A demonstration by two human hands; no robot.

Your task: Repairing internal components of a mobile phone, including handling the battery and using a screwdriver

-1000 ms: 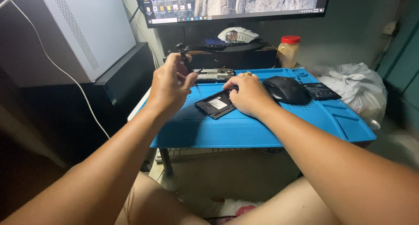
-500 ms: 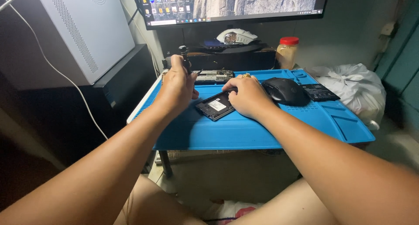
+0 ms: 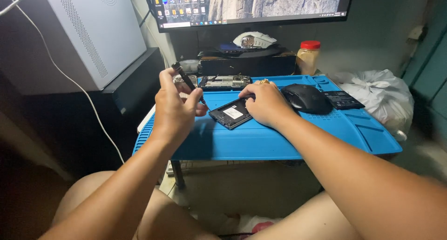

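On the blue mat (image 3: 279, 142), near its back left, lies an opened phone (image 3: 233, 113) — back cover off, its dark inner frame and a white label showing. My right hand (image 3: 266, 103) rests on the phone's right end, fingers curled down over the edge and holding it flat to the mat. My left hand (image 3: 174, 107) is raised just left of the phone, fingers closed around a thin black screwdriver (image 3: 187, 83) that slants up and away, its tip pointing down toward the phone's upper left corner but not touching it. Behind the phone, along the mat's rear edge, sits a loose circuit board (image 3: 225, 82); a black mouse (image 3: 306, 98) lies just right of the right hand, and a small dark panel (image 3: 343, 99) beyond that. As I judge it, the work is partway through: the phone is already open and one board seems to be out, while the frame itself lies whole on the mat, with screws or parts likely left to handle — I cannot tell how many from this view. A monitor (image 3: 251, 5) stands behind, a white bag (image 3: 382, 93) to the right.
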